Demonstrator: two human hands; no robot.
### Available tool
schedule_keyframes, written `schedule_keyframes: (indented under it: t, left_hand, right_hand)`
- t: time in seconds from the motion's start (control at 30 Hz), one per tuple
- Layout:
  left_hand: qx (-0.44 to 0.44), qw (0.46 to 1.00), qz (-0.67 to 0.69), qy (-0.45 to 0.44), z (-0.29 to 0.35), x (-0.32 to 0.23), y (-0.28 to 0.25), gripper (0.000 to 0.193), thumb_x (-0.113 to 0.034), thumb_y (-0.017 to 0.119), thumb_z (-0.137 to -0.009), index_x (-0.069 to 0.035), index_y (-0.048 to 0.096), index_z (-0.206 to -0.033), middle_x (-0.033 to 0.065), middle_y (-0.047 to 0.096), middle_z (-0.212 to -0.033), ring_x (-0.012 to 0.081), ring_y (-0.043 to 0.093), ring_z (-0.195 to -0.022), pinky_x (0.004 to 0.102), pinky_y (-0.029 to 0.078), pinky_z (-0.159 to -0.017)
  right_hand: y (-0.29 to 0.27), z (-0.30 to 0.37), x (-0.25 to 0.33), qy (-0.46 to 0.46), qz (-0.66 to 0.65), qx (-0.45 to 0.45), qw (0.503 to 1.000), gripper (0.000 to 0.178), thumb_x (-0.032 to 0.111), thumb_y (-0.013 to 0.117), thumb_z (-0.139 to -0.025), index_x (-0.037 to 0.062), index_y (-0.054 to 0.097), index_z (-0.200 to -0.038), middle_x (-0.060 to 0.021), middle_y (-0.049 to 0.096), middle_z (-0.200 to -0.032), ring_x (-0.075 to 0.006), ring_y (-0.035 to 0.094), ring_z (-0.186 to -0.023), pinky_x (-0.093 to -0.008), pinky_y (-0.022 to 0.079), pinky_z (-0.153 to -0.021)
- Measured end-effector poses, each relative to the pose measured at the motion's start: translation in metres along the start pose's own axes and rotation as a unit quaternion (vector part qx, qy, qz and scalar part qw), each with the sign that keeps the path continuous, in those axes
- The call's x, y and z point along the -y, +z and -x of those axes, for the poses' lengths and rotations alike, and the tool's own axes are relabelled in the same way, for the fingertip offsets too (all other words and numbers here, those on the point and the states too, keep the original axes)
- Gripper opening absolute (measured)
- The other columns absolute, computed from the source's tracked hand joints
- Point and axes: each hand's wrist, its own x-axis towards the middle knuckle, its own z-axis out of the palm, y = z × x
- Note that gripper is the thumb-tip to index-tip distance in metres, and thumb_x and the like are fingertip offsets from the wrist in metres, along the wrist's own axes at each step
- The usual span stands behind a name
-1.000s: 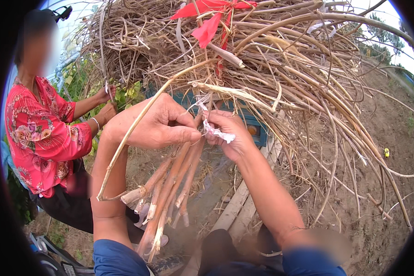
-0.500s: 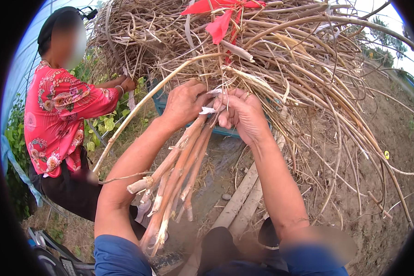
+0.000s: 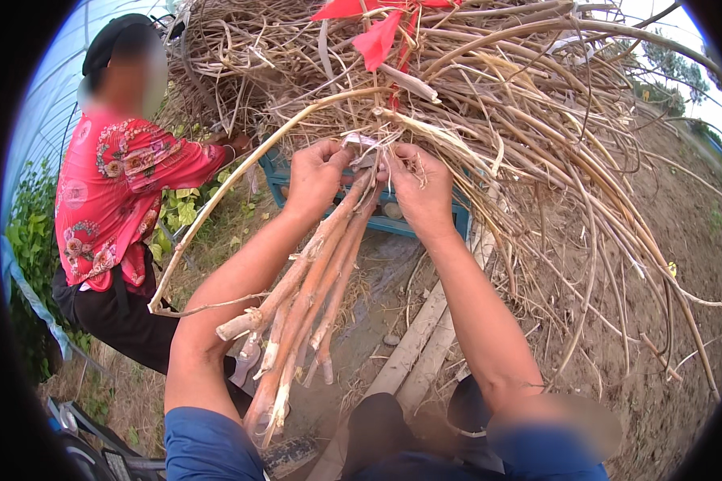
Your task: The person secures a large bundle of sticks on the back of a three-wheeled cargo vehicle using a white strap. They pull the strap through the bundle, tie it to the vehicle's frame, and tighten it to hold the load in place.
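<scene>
A bundle of bare brown stems [image 3: 305, 280] hangs toward me, its cut ends low and its upper part among the large pile of dry vines [image 3: 489, 88]. Around the top of this bundle runs a whitish strip [image 3: 363, 140]. My left hand [image 3: 314, 180] is closed at the left of the strip, thumb and fingers pinching it. On the other side my right hand [image 3: 421, 188] pinches at the strip too, fingers curled beside the stems. Part of the strip is hidden behind fingers and loose fibres.
Under the pile stands a blue metal frame [image 3: 449, 220]. Red cloth [image 3: 377, 44] is tied at the top. At left, a person in a pink floral top [image 3: 116, 192] reaches into the pile. A long bent stem [image 3: 217, 196] arches over my left forearm. Planks [image 3: 421, 353] lie below.
My hands have moved apart from each other, with the whitish strip now drawn across the bundle between them. The other person has shifted slightly right, leaning toward the pile.
</scene>
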Motion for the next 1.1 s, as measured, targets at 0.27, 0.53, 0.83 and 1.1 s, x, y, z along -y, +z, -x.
schedule_keyframes:
  t: [0.27, 0.53, 0.83, 1.1]
  left_hand:
    - [-0.016, 0.985, 0.141, -0.097, 0.001, 0.014, -0.009, 0.018, -0.017, 0.062, -0.095, 0.001, 0.064, -0.098, 0.0112, 0.069, -0.100, 0.0201, 0.068, -0.093, 0.0324, 0.060, -0.076]
    - [-0.031, 0.985, 0.144, -0.087, 0.006, 0.019, -0.008, 0.017, -0.019, 0.063, -0.095, -0.002, 0.065, -0.094, 0.0085, 0.070, -0.096, 0.0174, 0.068, -0.092, 0.0301, 0.059, -0.072]
    - [-0.045, 0.985, 0.149, -0.079, 0.005, 0.015, 0.000, 0.015, -0.014, 0.060, -0.096, 0.000, 0.066, -0.096, 0.0085, 0.069, -0.092, 0.0165, 0.068, -0.088, 0.0298, 0.059, -0.069]
    - [-0.043, 0.983, 0.150, -0.098, 0.007, 0.007, -0.001, 0.017, -0.016, 0.058, -0.097, -0.002, 0.063, -0.089, 0.0072, 0.068, -0.092, 0.0143, 0.065, -0.087, 0.0304, 0.057, -0.071]
  right_hand:
    - [0.034, -0.025, -0.013, -0.123, 0.235, -0.059, 0.962, 0.014, 0.018, 0.068, -0.082, 0.0040, 0.065, -0.084, -0.0190, 0.064, -0.070, -0.0418, 0.064, -0.069, -0.0473, 0.050, -0.063]
    - [0.047, -0.037, -0.003, -0.025, 0.408, -0.021, 0.912, 0.015, 0.021, 0.066, -0.081, 0.0063, 0.072, -0.080, -0.0180, 0.068, -0.076, -0.0391, 0.066, -0.074, -0.0472, 0.053, -0.069]
    - [0.033, -0.062, -0.044, 0.016, 0.254, 0.065, 0.965, 0.015, 0.011, 0.059, -0.080, 0.0012, 0.068, -0.087, -0.0078, 0.067, -0.068, -0.0273, 0.068, -0.066, -0.0400, 0.052, -0.061]
    - [0.043, -0.038, 0.003, -0.043, 0.466, 0.012, 0.884, 0.016, 0.020, 0.066, -0.079, 0.0053, 0.072, -0.083, -0.0229, 0.067, -0.075, -0.0428, 0.066, -0.075, -0.0481, 0.054, -0.068]
